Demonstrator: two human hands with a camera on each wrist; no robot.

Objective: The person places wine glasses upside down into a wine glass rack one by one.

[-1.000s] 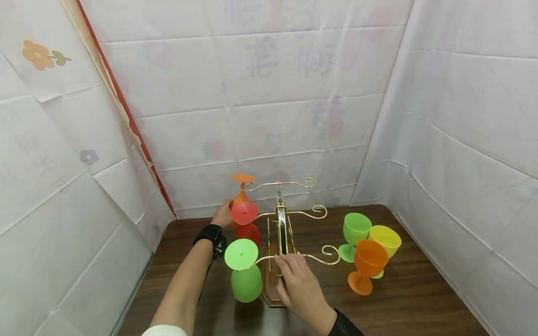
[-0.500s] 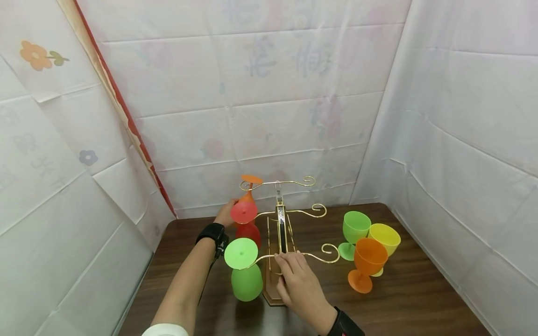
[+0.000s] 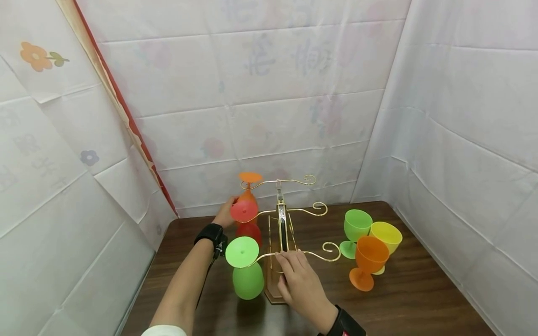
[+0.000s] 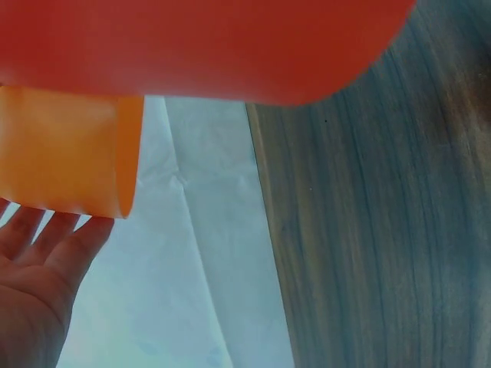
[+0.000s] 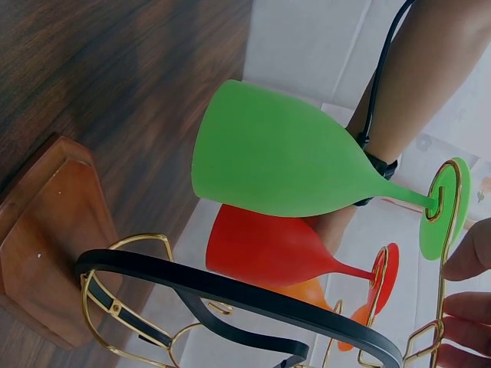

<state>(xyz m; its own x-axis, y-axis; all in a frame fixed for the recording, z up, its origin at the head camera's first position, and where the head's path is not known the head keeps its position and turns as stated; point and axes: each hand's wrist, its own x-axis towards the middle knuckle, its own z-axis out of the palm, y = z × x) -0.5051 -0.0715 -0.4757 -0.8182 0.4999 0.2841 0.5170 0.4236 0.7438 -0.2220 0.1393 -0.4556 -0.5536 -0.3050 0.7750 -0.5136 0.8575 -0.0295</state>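
The upturned orange cup [image 3: 249, 197] is grasped by the left hand [image 3: 225, 213], the rack [image 3: 283, 228] pinched by the right hand [image 3: 303, 285]; red cup [image 3: 250, 232] and green cup [image 3: 248, 282] are hung.

You are in a makeshift booth [image 3: 470, 140]: creased white sheets [image 3: 269, 130] with printed flowers [image 3: 35, 57] wall three sides of your wood-grain table [image 3: 403, 298].

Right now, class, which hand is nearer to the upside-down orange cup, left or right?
Left. The left hand is up against the upside-down orange cup; the right hand is farther off, toward the camera, holding the near end of the rack.
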